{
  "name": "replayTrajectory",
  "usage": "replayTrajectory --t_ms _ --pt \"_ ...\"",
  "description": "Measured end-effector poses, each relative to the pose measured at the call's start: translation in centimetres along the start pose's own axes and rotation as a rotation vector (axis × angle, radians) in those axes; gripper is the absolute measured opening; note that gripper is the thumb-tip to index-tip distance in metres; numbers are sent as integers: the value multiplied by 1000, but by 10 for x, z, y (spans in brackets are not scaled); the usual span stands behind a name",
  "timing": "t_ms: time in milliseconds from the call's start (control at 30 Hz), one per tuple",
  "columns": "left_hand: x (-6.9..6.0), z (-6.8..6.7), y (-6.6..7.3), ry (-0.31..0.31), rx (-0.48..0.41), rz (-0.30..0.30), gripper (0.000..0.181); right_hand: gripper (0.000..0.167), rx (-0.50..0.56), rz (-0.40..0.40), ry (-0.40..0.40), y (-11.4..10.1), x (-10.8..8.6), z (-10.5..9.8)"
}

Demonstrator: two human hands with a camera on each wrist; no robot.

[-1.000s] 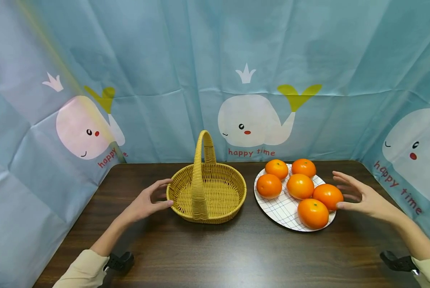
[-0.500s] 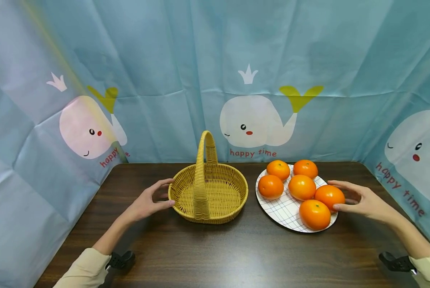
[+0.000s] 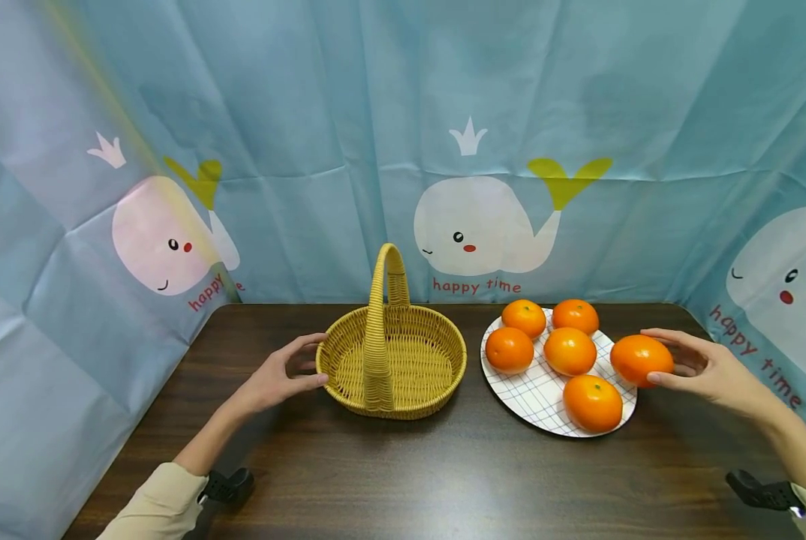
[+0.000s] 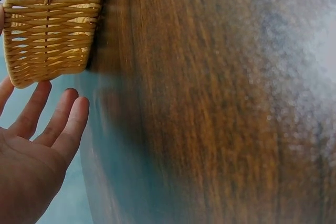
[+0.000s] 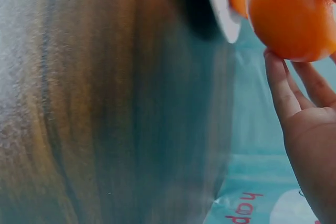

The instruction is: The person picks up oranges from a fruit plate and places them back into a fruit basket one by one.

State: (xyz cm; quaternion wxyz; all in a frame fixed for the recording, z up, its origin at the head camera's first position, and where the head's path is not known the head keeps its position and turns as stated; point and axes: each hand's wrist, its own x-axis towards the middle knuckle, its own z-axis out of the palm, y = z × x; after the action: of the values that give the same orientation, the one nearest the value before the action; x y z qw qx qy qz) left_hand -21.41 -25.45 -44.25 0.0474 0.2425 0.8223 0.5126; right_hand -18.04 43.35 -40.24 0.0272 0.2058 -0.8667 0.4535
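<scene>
My right hand [image 3: 720, 373] holds an orange fruit [image 3: 642, 360] between thumb and fingers, over the right edge of a white checked plate [image 3: 531, 394]. In the right wrist view, the fingers of that hand [image 5: 310, 124] lie against the held fruit [image 5: 291, 17]. Several other orange fruits, one of them near the plate's front [image 3: 593, 403], lie on the plate. My left hand [image 3: 275, 379] touches the left rim of a yellow wicker basket [image 3: 416, 367], thumb and fingers spread. In the left wrist view, the hand [image 4: 39, 150] is at the basket's end [image 4: 52, 30].
A dark wooden table [image 3: 403, 480] bears the basket and plate, with brown surface in front of both. Behind and at the sides hangs a light blue curtain [image 3: 308, 225] printed with whales. The basket's tall handle [image 3: 376, 337] arches over its middle.
My right hand has closed on the rightmost fruit and raised it slightly, up and to the right, off its place on the plate. The left hand stays at the basket rim.
</scene>
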Motion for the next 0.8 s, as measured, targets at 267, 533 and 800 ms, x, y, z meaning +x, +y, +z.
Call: replayTrajectory --t_ms 267,533,800 --pt "-2 -3 -2 3 16 10 68 62 27 53 59 -9 0 -1" --pt "-2 -3 -2 13 43 11 68 64 24 31 97 -21 5 2" --pt "-1 -1 -1 17 34 38 66 64 31 -13 77 -42 23 8"
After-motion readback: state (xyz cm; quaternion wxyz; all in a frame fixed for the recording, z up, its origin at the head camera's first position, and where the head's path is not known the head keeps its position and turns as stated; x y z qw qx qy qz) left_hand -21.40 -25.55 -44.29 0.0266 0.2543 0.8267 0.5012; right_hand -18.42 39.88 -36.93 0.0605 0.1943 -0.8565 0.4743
